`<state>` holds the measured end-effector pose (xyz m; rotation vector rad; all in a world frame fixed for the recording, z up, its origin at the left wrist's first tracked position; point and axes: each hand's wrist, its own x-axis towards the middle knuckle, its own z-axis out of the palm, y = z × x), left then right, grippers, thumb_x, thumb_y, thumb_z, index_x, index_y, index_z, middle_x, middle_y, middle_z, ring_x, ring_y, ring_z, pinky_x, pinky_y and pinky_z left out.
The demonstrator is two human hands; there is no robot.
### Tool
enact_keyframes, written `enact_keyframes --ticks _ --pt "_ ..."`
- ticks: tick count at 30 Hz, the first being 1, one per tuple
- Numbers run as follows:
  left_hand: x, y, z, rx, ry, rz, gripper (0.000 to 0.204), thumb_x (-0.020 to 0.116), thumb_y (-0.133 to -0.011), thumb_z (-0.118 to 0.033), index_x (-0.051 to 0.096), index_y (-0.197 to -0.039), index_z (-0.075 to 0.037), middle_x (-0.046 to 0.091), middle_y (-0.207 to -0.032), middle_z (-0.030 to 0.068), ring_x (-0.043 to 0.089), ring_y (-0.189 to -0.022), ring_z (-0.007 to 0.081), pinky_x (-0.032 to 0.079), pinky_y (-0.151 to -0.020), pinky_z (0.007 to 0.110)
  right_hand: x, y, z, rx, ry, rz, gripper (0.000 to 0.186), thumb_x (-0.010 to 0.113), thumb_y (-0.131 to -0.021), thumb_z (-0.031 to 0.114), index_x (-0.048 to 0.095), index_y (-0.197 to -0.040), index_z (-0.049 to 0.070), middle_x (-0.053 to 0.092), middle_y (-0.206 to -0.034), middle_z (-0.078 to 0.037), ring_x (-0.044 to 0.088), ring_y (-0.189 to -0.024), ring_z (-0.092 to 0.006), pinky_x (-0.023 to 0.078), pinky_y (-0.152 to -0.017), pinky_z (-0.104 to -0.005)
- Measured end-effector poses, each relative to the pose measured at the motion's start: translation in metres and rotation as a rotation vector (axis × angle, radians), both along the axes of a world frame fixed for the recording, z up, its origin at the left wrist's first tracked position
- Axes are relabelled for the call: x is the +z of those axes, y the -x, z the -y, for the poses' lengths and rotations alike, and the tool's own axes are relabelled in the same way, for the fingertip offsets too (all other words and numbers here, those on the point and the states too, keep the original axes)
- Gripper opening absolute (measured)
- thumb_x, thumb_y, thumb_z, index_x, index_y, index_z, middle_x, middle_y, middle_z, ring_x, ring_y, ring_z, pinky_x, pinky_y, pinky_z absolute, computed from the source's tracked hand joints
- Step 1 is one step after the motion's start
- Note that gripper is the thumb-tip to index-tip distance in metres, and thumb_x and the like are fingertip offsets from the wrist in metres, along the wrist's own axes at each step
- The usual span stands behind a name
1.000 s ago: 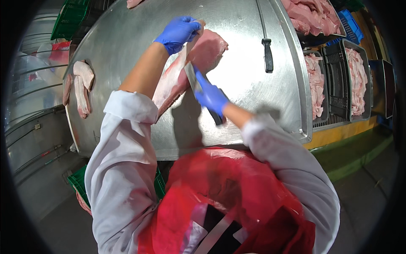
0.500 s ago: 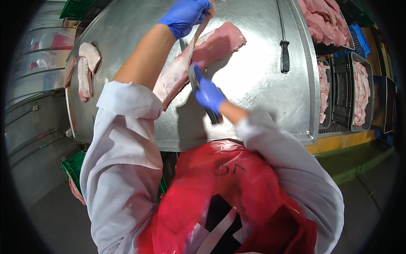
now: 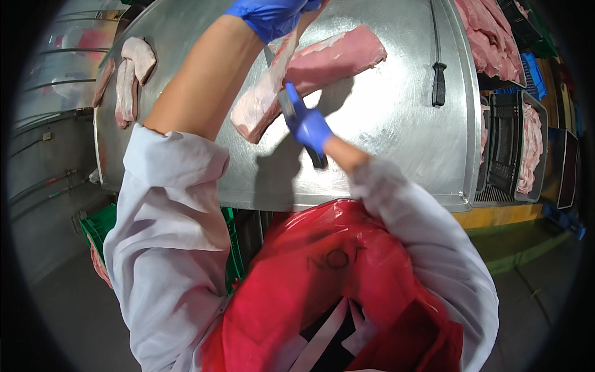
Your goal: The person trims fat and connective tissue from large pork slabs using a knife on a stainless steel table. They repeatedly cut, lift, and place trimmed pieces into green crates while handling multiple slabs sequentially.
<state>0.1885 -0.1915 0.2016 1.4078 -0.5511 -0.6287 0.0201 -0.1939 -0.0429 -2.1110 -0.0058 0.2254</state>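
A long pink piece of meat [image 3: 341, 57], pale with fat on its left part, lies slanted on the steel table [image 3: 384, 142]. My left hand [image 3: 273, 17], in a blue glove, is closed at the top edge on a thin strip of fat [image 3: 299, 37] pulled up from the meat. Gloved in blue too, my right hand [image 3: 312, 130] grips a knife [image 3: 287, 106] with a black handle. Its blade runs in beneath the strip, and the tip shows on the far side. The right index finger lies stretched along the blade.
Trimmed pieces [image 3: 126, 93] lie at the table's left. A sharpening steel [image 3: 439, 84] with a black handle rests at the right. Past the right edge stand a container of meat [image 3: 486, 37] and a grey crate [image 3: 527, 146] of trimmings. A green crate [image 3: 99, 220] sits lower left.
My left hand has moved farther away, pulling the strip. The meat has turned a little and its far end lies more to the right. The knife stays at the strip; the whole view has shifted slightly.
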Motion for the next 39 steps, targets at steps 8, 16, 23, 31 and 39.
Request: enact_keyframes --ticks 8,16,23,31,39 --pt "0.044 0.023 -0.051 0.072 0.096 -0.069 0.013 0.054 -0.089 -0.008 0.066 -0.091 -0.002 0.059 -0.075 0.0013 0.045 -0.060 0.0061 0.034 -0.052 0.020 0.035 0.047 -0.040 0.115 -0.181 -0.176 0.088 0.047 -0.084 0.004 -0.002 -0.158 0.011 0.062 -0.110 -0.037 0.066 -0.090 -0.0488 0.052 -0.075 -0.0526" --pt "0.076 0.033 -0.082 0.026 0.125 -0.031 0.032 0.052 -0.092 -0.008 0.063 -0.116 0.010 0.056 -0.076 0.0007 0.042 -0.060 0.0041 0.033 -0.054 0.018 0.017 0.059 -0.083 0.114 -0.163 -0.208 0.089 0.047 -0.090 0.018 -0.010 -0.158 0.020 0.067 -0.077 -0.027 0.068 -0.070 -0.0429 0.054 -0.067 -0.0515" --pt "0.089 0.046 -0.092 0.098 0.223 -0.025 0.016 0.054 -0.092 -0.007 0.063 -0.094 0.005 0.057 -0.077 0.0045 0.042 -0.059 0.0055 0.035 -0.053 0.019 -0.008 -0.033 -0.119 0.023 -0.224 -0.062 0.067 0.047 -0.093 0.016 0.021 -0.155 0.008 0.068 -0.076 -0.027 0.067 -0.060 -0.0373 0.056 -0.060 -0.0460" --pt "0.126 0.068 -0.114 -0.052 0.330 -0.037 0.007 0.057 -0.090 -0.006 0.059 -0.086 -0.001 0.058 -0.076 0.0088 0.044 -0.058 0.0077 0.035 -0.054 0.020 0.028 -0.056 -0.139 -0.040 -0.391 -0.191 0.037 0.053 -0.091 0.019 0.054 -0.124 0.002 0.068 -0.078 -0.021 0.067 -0.060 -0.0321 0.055 -0.059 -0.0451" --pt "0.133 0.103 -0.143 -0.008 0.193 0.066 0.012 0.058 -0.092 -0.011 0.059 -0.095 0.000 0.059 -0.081 0.0091 0.049 -0.066 0.0102 0.040 -0.060 0.024 0.054 -0.055 -0.155 0.011 -0.653 -0.272 0.075 0.053 -0.087 0.005 0.027 -0.156 0.014 0.067 -0.087 -0.015 0.063 -0.058 -0.0208 0.052 -0.052 -0.0343"
